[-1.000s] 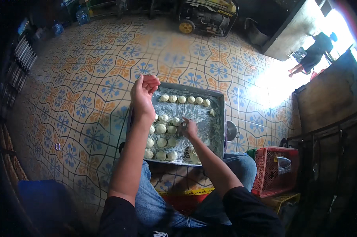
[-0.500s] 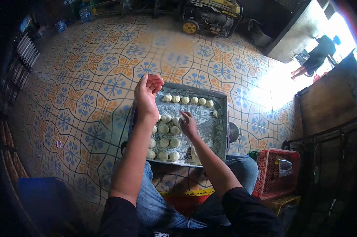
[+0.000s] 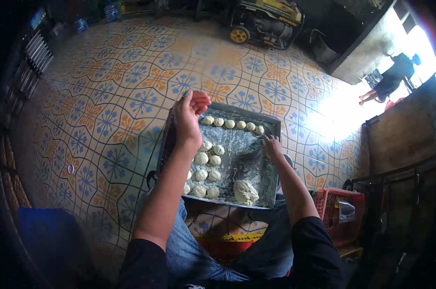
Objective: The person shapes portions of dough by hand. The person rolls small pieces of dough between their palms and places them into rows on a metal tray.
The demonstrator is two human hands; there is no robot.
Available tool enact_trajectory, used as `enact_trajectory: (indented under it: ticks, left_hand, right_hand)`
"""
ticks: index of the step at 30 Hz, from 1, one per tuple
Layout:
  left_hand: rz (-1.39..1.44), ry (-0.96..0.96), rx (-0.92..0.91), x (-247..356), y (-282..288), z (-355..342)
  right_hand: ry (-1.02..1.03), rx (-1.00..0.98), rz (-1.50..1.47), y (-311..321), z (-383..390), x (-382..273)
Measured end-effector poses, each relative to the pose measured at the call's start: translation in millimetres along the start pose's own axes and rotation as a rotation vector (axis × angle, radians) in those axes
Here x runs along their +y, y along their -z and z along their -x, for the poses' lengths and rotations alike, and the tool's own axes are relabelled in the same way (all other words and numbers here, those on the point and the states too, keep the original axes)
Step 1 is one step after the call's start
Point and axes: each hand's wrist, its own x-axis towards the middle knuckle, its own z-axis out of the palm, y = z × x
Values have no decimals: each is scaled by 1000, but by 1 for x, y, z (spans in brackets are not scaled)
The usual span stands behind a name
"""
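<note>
A shallow metal tray point(image 3: 247, 156), dusted with flour, lies in front of my knees. Along its far side runs a row of round dough balls point(image 3: 230, 124); several more dough balls point(image 3: 201, 158) stand in rows at the left, partly behind my left forearm. A larger dough lump point(image 3: 246, 192) rests in the near right part. Over the far left corner my left hand point(image 3: 193, 113) is raised, fingers loosely curved, with nothing visible in it. At the right wall, my right hand point(image 3: 273, 147) has its fingers closed over a small dough piece, mostly hidden beneath them.
A red plastic crate point(image 3: 341, 212) stands at my right beside dark furniture. Ahead on the patterned tile floor is a yellow and black generator point(image 3: 266, 23). A person point(image 3: 394, 77) is by the bright doorway, far right. Something blue point(image 3: 49, 236) lies at the left.
My right hand has moved right from the tray's middle to its right wall, over the small dough piece. The large lump is now uncovered. My left hand keeps its cupped pose.
</note>
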Motion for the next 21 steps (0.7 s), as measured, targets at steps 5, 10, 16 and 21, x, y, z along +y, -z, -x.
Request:
enact_trajectory:
  ticks: [5, 10, 16, 21]
  left_hand:
    - [-31, 0, -33, 0, -4, 1]
    - [-151, 152, -82, -16, -9, -1]
    - [-417, 597, -100, -41, -4, 16]
    - [169, 755, -213, -56, 50, -11]
  right_hand:
    - [24, 206, -141, -19, 12, 5]
    - [2, 27, -564, 33, 2, -22]
    - [122, -36, -1652, 205, 27, -170]
    - [397, -15, -1519, 221, 12, -187]
